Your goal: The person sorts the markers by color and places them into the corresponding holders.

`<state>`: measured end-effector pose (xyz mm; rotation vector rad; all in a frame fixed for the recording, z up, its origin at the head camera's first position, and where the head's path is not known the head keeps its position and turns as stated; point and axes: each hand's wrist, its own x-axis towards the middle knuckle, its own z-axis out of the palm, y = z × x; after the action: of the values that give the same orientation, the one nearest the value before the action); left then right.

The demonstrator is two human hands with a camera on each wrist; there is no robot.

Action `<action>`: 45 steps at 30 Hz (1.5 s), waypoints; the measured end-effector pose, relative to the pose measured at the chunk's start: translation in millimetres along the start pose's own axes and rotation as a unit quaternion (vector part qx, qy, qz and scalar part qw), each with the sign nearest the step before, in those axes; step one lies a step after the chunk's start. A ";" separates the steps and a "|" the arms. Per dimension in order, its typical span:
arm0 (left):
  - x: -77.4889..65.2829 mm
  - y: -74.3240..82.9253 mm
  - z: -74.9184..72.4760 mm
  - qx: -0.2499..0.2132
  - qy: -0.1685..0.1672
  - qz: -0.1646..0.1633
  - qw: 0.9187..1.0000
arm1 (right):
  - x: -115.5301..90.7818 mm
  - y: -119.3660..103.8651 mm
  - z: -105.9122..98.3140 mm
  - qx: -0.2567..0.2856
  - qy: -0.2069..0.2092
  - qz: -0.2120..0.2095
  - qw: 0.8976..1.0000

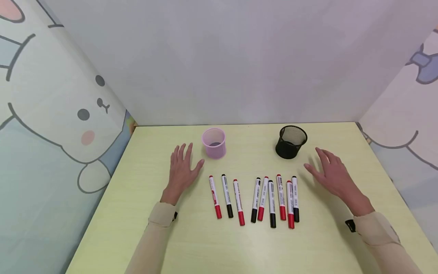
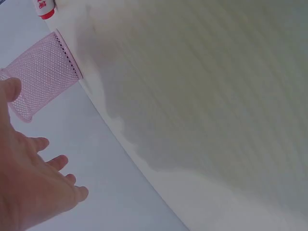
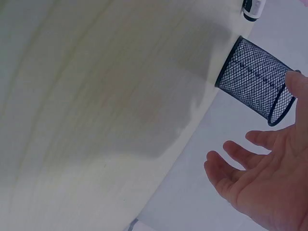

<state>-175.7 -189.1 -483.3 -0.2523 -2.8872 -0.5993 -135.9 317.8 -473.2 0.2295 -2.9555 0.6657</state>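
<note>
My left hand [image 1: 182, 169] is spread, fingers pointing away from me, just left of a pink mesh pen cup [image 1: 214, 153]. On the other side my right hand [image 1: 332, 173] hangs over the table with relaxed fingers, to the right of and nearer than a black mesh pen cup [image 1: 286, 149]. Neither hand holds anything. Several markers lie in a row between the hands, pointing away from me: a group of three at left, with a red-capped marker [image 1: 215, 196] outermost, and a larger group at right, with a black-capped marker [image 1: 295, 198] at its end. Both cups stand upright.
The pale wooden table [image 1: 212, 247] ends at a plain light backdrop [image 1: 239, 61] behind the cups. Printed cartoon panels rise along the left side [image 1: 68, 125] and the right side [image 1: 407, 125].
</note>
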 end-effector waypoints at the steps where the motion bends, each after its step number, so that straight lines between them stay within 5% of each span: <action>1: 1.6 0.2 0.4 -0.008 0.002 0.001 1.000 | -0.8 -0.7 -0.6 0.003 0.002 0.001 1.000; 12: 13.9 3.7 5.0 -0.087 0.052 0.037 0.994 | -15.0 -11.2 -4.1 0.039 -0.004 0.028 0.999; 23: 21.0 10.6 7.3 -0.241 0.019 0.023 0.970 | -29.2 -26.8 -5.7 0.052 0.003 0.035 0.998; 32: 30.9 12.6 15.2 -0.333 -0.007 0.002 0.943 | -38.1 -38.8 1.5 0.077 -0.036 0.063 0.994; 38: 37.4 15.9 18.8 -0.363 -0.015 -0.012 0.932 | -44.1 -44.2 5.5 0.083 -0.054 0.074 0.992; 45: 42.6 16.9 23.0 -0.369 -0.017 -0.027 0.929 | -48.1 -52.3 8.9 0.107 -0.083 0.083 0.987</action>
<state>-216.9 -158.9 -488.7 -0.2773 -2.5626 -1.6855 -80.4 273.2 -465.8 0.0565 -3.0845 1.0361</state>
